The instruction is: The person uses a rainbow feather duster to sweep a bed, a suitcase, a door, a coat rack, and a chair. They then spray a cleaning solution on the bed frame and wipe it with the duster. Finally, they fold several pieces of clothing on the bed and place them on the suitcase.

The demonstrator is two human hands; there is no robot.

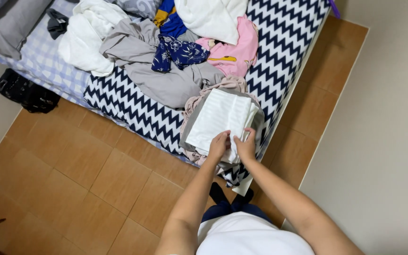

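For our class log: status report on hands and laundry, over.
Left hand and right hand gripping folded white cloth. Unfolded clothes pile behind it.

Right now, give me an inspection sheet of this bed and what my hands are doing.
Surface: bed with navy-and-white zigzag sheet.
Job's things: folded white cloth atop a small folded stack at the bed's edge.
Clutter: unfolded heap behind: grey garment, pink garment, navy floral piece, white cloths.
Hands: left hand and right hand both pinch the white cloth's near edge.
Cables: nothing seen.
Surroundings: brown tile floor, black bag.
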